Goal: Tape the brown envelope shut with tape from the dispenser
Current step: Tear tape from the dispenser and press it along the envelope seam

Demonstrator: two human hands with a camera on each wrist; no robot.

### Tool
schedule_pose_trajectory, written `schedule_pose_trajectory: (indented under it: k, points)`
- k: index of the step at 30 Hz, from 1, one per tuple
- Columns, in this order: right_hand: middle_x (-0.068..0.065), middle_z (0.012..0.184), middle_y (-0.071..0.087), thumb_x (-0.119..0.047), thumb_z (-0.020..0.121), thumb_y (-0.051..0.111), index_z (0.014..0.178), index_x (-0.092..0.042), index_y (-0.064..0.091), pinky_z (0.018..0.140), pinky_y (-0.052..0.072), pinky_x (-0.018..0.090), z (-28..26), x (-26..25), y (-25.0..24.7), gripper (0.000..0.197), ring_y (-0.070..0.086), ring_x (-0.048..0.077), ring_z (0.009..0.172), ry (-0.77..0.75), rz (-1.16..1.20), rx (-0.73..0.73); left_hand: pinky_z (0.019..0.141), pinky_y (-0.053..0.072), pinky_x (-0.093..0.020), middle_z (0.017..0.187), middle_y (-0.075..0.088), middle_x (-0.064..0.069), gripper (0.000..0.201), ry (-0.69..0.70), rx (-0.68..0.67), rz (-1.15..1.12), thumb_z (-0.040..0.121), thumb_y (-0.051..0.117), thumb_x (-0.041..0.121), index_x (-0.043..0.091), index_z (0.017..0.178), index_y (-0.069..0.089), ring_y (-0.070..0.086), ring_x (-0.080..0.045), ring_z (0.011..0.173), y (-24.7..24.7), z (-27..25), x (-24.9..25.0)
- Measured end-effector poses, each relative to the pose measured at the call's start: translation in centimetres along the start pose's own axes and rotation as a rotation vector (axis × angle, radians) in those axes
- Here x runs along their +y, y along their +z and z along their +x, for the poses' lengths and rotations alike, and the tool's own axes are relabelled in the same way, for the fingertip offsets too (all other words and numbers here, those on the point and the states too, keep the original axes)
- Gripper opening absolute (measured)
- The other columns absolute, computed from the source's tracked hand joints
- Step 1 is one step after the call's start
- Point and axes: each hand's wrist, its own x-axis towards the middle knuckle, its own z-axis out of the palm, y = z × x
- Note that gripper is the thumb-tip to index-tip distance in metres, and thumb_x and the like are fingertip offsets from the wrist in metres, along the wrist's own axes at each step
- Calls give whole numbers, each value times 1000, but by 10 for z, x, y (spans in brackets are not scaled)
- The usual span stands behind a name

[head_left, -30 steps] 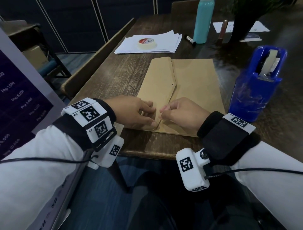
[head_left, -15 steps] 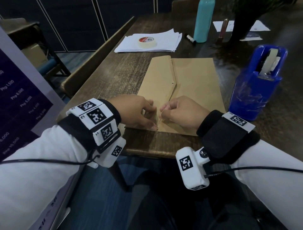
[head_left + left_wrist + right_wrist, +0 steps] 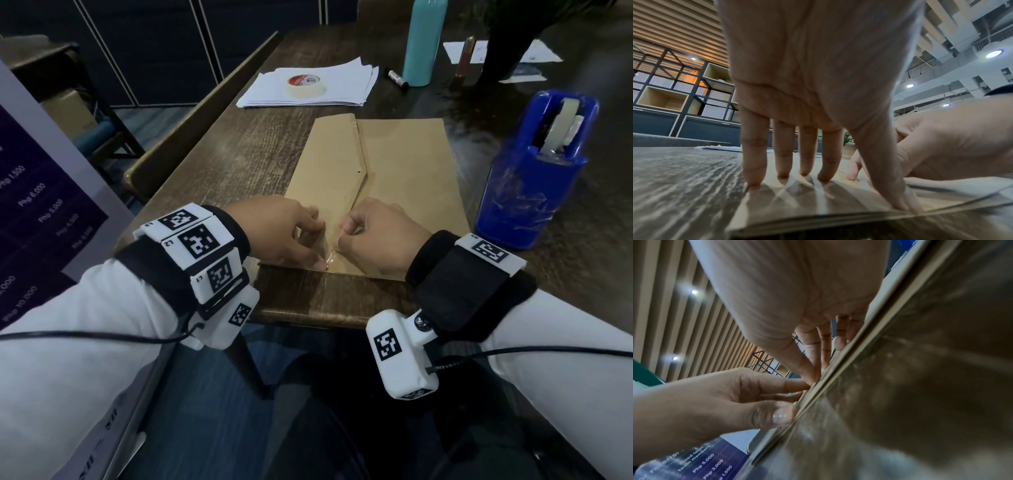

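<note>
The brown envelope (image 3: 404, 164) lies flat on the dark wooden table (image 3: 239, 164), its flap folded over and the seam running away from me. Both hands rest on its near end. My left hand (image 3: 317, 246) presses straight fingers (image 3: 754, 162) onto the flap, and its thumb (image 3: 898, 198) holds down a glossy strip of clear tape (image 3: 329, 257) by the near edge. My right hand (image 3: 344, 236) touches the seam with its thumb and fingers (image 3: 824, 344). The blue tape dispenser (image 3: 534, 178) stands at the right, beyond the right hand, with its roll on top.
A stack of white papers (image 3: 342, 85) with a roll of masking tape (image 3: 306, 85) lies behind the envelope. A teal bottle (image 3: 423, 41), a black marker (image 3: 397, 78) and a dark plant pot (image 3: 507, 44) stand farther back. A price sign (image 3: 41, 212) is at my left.
Both hands have stayed on the near end of the flap. The left thumb has slid slightly toward the near edge, along the tape.
</note>
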Motion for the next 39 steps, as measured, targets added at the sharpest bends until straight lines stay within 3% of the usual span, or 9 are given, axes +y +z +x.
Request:
schedule_pose_trajectory:
  k: [5, 14, 18, 21, 25, 28, 32, 34, 39]
  points:
    - [-12, 90, 53, -27, 86, 59, 77, -20, 67, 96, 46, 40, -3, -2, -1, 13, 47, 21, 113, -15, -26, 8, 109, 34, -36, 156, 23, 19, 78, 9, -4, 4, 76, 60, 65, 33, 144, 38, 38, -15, 137, 0, 0, 1]
    - [-7, 102, 60, -30, 85, 60, 69, -22, 65, 96, 45, 43, -2, -4, 1, 19, 48, 22, 114, -34, -61, -1, 107, 37, -39, 155, 26, 17, 78, 10, -4, 23, 76, 59, 66, 33, 144, 37, 41, -17, 135, 1, 1, -1]
    - [-2, 102, 58, -28, 85, 61, 74, -24, 59, 94, 46, 42, -5, -8, -1, 12, 47, 24, 111, -7, -72, 12, 108, 36, -39, 155, 25, 19, 80, 1, -14, 22, 76, 59, 66, 34, 145, 36, 39, -16, 135, 0, 0, -1]
    - [1, 101, 56, -25, 84, 65, 76, -25, 47, 92, 45, 40, -7, -14, -7, 20, 51, 26, 107, 13, -69, -24, 107, 37, -42, 154, 29, 18, 79, -6, -27, 21, 75, 60, 66, 35, 144, 37, 41, -17, 134, -1, 0, -1]
    - [-2, 103, 60, -20, 91, 57, 95, -16, 59, 96, 41, 32, -4, -22, -18, 5, 56, 21, 108, 12, -203, -136, 107, 37, -40, 154, 27, 20, 77, -7, -30, 21, 76, 63, 62, 36, 144, 37, 41, -16, 134, -4, -2, 0]
    - [7, 103, 64, -31, 92, 56, 104, -8, 63, 78, 44, 30, 4, -26, -28, 26, 58, 22, 93, 26, -287, -228, 107, 33, -32, 155, 22, 23, 80, -3, -39, 6, 76, 64, 61, 36, 145, 34, 37, -13, 136, -6, -4, 1]
    - [0, 73, 58, -57, 84, 59, 79, -13, 58, 67, 41, 29, 17, -33, -38, 44, 52, 17, 69, 39, -459, -371, 103, 32, -29, 155, 21, 24, 81, -7, -36, 0, 74, 66, 62, 36, 145, 35, 36, -12, 137, -7, -5, 1]
    - [-3, 67, 58, -62, 78, 63, 73, -16, 59, 70, 43, 27, 24, -39, -39, 46, 51, 13, 62, 41, -501, -418, 103, 32, -30, 155, 21, 24, 82, -8, -33, -1, 74, 66, 61, 36, 145, 35, 36, -12, 137, -7, -5, 1]
    - [-1, 70, 60, -70, 67, 66, 71, -14, 56, 77, 45, 31, 38, -47, -29, 57, 56, 17, 71, 14, -733, -480, 103, 33, -30, 154, 21, 26, 82, -7, -29, -18, 73, 67, 60, 37, 145, 34, 35, -11, 138, -7, -6, 0]
